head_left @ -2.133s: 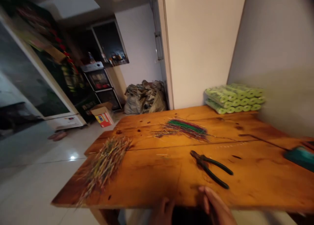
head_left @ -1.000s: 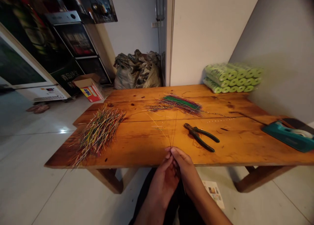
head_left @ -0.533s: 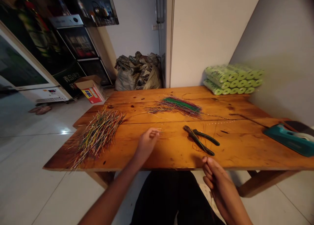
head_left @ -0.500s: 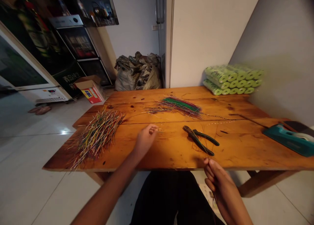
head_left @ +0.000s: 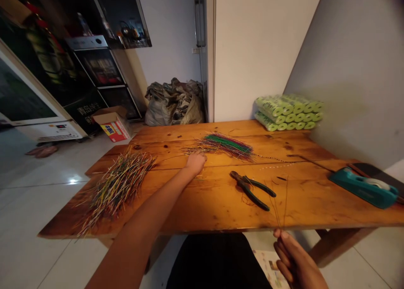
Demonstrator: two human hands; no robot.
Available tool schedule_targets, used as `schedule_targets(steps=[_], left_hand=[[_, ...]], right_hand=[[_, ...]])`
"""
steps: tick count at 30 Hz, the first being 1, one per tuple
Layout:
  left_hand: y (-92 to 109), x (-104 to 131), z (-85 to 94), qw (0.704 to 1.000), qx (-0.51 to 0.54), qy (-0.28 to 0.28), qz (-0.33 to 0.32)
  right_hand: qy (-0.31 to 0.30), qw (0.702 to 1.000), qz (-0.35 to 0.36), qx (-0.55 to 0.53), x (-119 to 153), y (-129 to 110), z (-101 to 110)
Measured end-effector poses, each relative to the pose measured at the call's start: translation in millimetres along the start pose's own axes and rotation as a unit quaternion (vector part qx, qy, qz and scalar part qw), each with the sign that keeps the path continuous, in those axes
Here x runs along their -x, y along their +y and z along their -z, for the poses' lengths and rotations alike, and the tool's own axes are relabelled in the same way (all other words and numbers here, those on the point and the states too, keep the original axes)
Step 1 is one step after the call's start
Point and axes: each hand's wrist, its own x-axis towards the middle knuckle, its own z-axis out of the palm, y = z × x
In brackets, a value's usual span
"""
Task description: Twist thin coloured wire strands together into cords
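Note:
My left hand [head_left: 196, 162] reaches across to the near edge of a loose bunch of thin wires [head_left: 197, 150]. Its fingers are bent and pressed together; whatever they hold is hidden. At the table's front edge my right hand [head_left: 293, 255] is closed, pinching a few thin wires [head_left: 286, 202] that stick up from thumb and fingertip. Between the hands lie dark-handled cutting pliers [head_left: 252, 190], jaws pointing away to the left. Behind them rests a bundle of green and purple wires [head_left: 229, 144]. A large pile of multicoloured wires [head_left: 121, 184] covers the table's left end.
A teal tape dispenser [head_left: 362, 188] stands at the right of the wooden table [head_left: 202, 205]. Green-wrapped rolls [head_left: 288, 112] are stacked at the back right. Beyond the table, a cardboard box [head_left: 113, 125] and grey bags [head_left: 175, 102] sit on the floor.
My left hand has moved forward to the loose wires. My right hand has shifted down and right, its wires now showing more clearly. The view has tilted slightly.

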Motion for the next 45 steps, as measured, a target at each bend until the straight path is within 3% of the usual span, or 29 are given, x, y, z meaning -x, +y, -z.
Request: schedule_targets(steps=[3,6,12,15,17,19,22,25,27,36,45], left_hand=[[1.2,0.5,2.6,0.999,-0.027,0.018,-0.031],[0.7,8.1,21.4,0.996,-0.035,0.066,-0.046],[1.5,54.3,105.5,0.973,0.0,0.213,-0.087],[16.6,95.4,143.6,0.897,0.106,0.404,-0.142],[33.0,122.0,155.9,0.857,0.222,0.459,-0.075],[50.2,142.9,155.5,0.819,0.386,0.422,0.048],[69.9,160.7,136.1,0.728,0.607,0.26,0.187],[81.8,167.0,110.0,0.635,0.72,0.129,0.249],[89.1,168.6,96.7,0.598,0.751,0.094,0.264],[124.7,170.9,73.8,0.543,0.79,0.071,0.276],[128.8,172.3,64.5,0.545,0.784,0.101,0.28]], right_hand=[[-0.007,1.0,0.003,0.007,0.5,1.5,2.3],[-0.027,1.0,0.008,-0.004,-0.1,0.5,-0.3],[-0.059,0.997,0.017,-0.052,-7.4,-5.0,-16.4],[-0.072,0.995,0.023,-0.058,-9.6,-10.3,-26.9],[-0.094,0.994,0.034,-0.051,-10.2,-14.8,-33.6],[-0.118,0.991,0.048,-0.034,-10.6,-18.8,-39.5],[-0.155,0.986,0.066,0.006,-11.1,-22.9,-47.4],[-0.188,0.977,0.081,0.051,-9.6,-25.7,-55.0],[-0.196,0.974,0.087,0.079,-7.0,-27.4,-59.8],[-0.268,0.95,0.072,0.146,-1.5,-26.7,-74.2],[-0.306,0.924,0.112,0.202,0.4,-27.3,-79.7]])
